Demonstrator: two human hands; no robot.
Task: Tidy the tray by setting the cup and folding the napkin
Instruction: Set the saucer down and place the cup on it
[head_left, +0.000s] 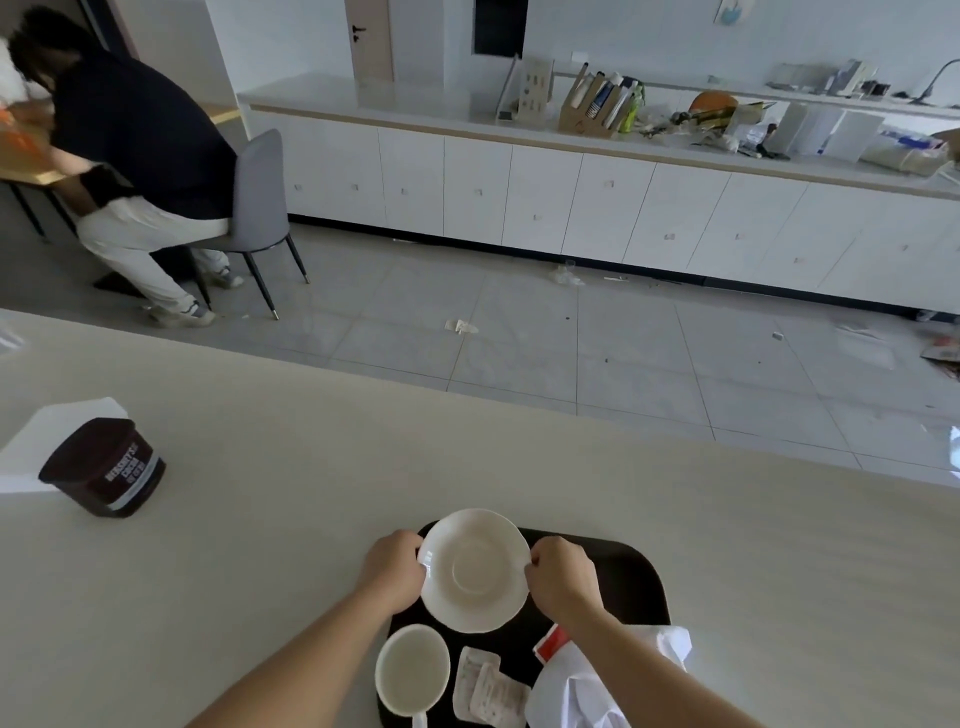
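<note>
Both hands pinch the saucer between them, left hand and right hand at opposite rims. It is tilted above the tray, with the cup nearer the person.

A round white ceramic saucer sits at the far end of the dark rectangular plastic tray. Nearer are a white ceramic cup at left, small paper sachets in the middle, and a crumpled white napkin at right.

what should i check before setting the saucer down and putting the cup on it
1. Both hands grip the saucer: left hand and right hand at opposite rims, ok.
2. Saucer empty: ok.
3. Bare tray space beside the saucer: ok.
4. Cup upright on the tray, apart from the saucer: ok.
5. Cup empty: cannot tell.
6. Napkin folded: not ok, crumpled at the tray's right edge.
</note>
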